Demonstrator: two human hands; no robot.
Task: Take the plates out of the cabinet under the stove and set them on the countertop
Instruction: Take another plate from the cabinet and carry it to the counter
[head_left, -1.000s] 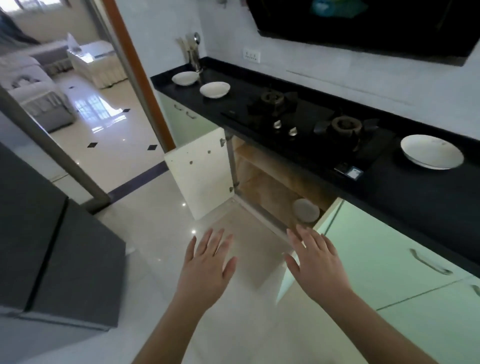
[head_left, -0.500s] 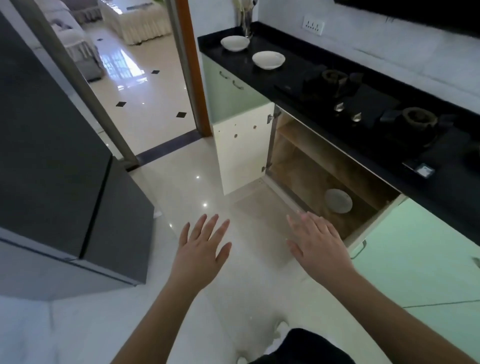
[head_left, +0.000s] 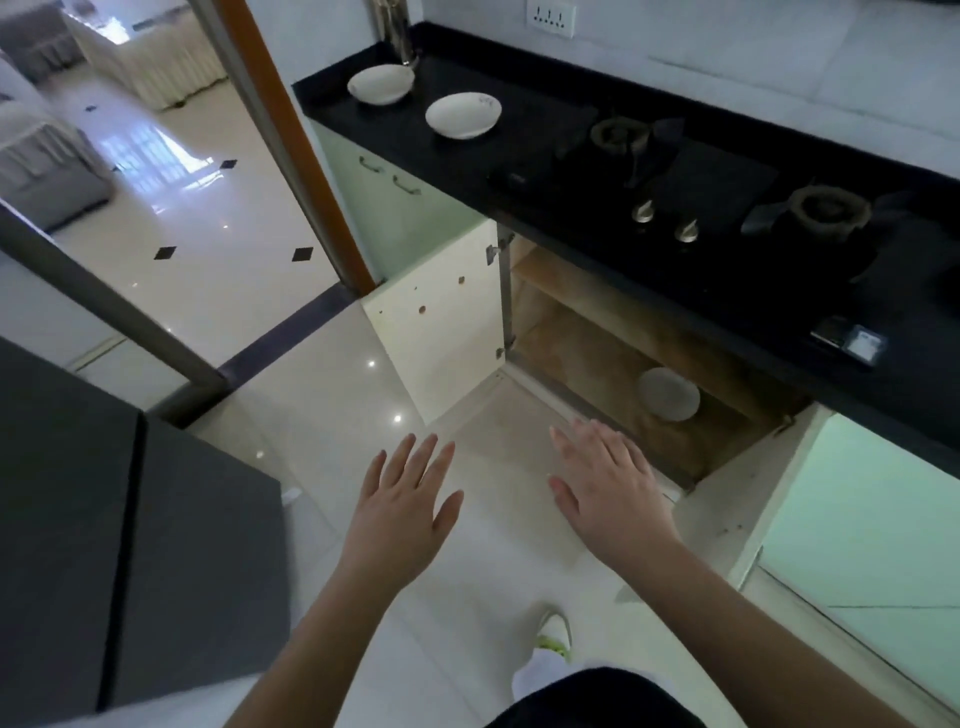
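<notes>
One pale plate (head_left: 668, 393) lies on the floor of the open cabinet (head_left: 582, 358) under the stove (head_left: 691, 182). Two white plates sit on the black countertop (head_left: 447, 156) at the left end, one (head_left: 463, 115) nearer the stove and one (head_left: 381, 83) farther back. My left hand (head_left: 402, 506) hovers over the floor tiles with fingers spread, holding nothing. My right hand (head_left: 608, 488) is also flat and empty, just in front of the cabinet's lower edge and short of the plate.
The cabinet's left door (head_left: 441, 322) stands open toward me; the right door (head_left: 748, 499) is swung out beside my right forearm. A dark grey fridge (head_left: 130, 545) stands at the left. A doorway (head_left: 171, 171) opens onto a tiled room. My foot (head_left: 553, 631) shows below.
The view has dropped lower and closer to the open cabinet. Both hands stay spread and empty, with the right hand now nearer the cabinet's lower edge. The plate at the counter's right left the view.
</notes>
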